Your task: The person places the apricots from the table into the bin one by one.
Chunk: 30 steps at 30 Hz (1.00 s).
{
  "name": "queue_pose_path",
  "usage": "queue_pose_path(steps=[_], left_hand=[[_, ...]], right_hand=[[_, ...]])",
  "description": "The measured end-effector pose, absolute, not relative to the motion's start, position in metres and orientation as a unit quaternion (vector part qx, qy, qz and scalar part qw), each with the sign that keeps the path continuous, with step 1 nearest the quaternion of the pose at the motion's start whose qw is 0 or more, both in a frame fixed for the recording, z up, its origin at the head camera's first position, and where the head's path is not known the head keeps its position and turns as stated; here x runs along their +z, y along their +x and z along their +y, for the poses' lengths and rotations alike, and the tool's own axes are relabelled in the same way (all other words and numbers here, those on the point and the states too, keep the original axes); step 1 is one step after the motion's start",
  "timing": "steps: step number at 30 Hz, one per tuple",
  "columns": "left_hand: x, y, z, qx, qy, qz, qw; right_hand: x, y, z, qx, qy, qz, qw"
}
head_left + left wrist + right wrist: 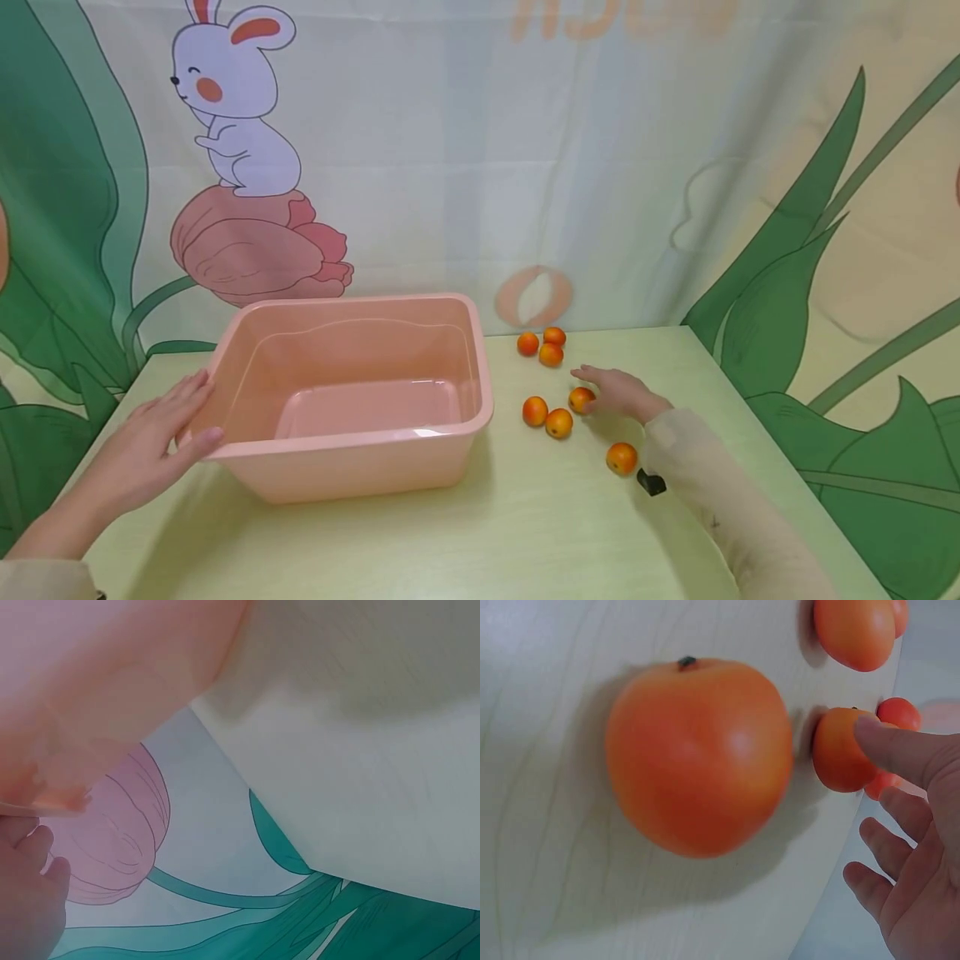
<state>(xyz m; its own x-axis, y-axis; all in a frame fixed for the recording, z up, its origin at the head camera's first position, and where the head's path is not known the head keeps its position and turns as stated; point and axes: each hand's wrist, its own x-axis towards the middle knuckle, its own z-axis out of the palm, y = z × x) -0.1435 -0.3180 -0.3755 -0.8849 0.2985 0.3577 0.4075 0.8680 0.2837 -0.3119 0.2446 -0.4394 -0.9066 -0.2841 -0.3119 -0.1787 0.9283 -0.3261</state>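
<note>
At the left, a large pink plastic basin (pixel 337 446) stands on the table. My left hand (pixel 153 437) rests on its left front corner, thumb along the rim and fingers spread over the side. In the left wrist view, my left fingertips (pixel 34 840) lie right at the rim. On the right, my right hand (pixel 618 392) reaches over a small orange-red tomato (pixel 580 400), fingers extended and apart. The right wrist view has my right thumb (pixel 900 750) overlapping this tomato (pixel 838 754). Another tomato (pixel 622 458) sits nearer, below my wrist.
Two tomatoes (pixel 535 411) lie side by side between basin and right hand. Three more (pixel 551 354) cluster near the table's back edge. A printed curtain (pixel 420 167) hangs behind the pale wooden table (pixel 480 550). A small black piece (pixel 651 482) shows at my right sleeve.
</note>
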Motion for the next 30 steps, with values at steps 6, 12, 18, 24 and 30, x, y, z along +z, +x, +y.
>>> queue_pose_path(steps=[6,12,18,24,30], left_hand=[[-0.376,-0.142,-0.319,-0.195,-0.167,-0.958,0.129],[-0.367,-0.145,-0.318,-0.200,-0.140,-0.966,0.088],[-0.367,-0.147,-0.321,-0.201,-0.149,-0.962,0.110],[-0.371,-0.148,-0.327,-0.215,-0.159,-0.954,0.138],[-0.370,-0.148,-0.325,-0.214,-0.149,-0.955,0.144]], right_hand=[[-0.442,-0.309,0.241,-0.139,-0.117,0.966,0.183],[-0.443,-0.310,0.240,-0.129,-0.124,0.967,0.183],[-0.445,-0.309,0.239,-0.107,-0.149,0.968,0.171],[-0.446,-0.310,0.238,-0.108,-0.160,0.968,0.161],[-0.449,-0.312,0.239,-0.105,-0.160,0.970,0.152]])
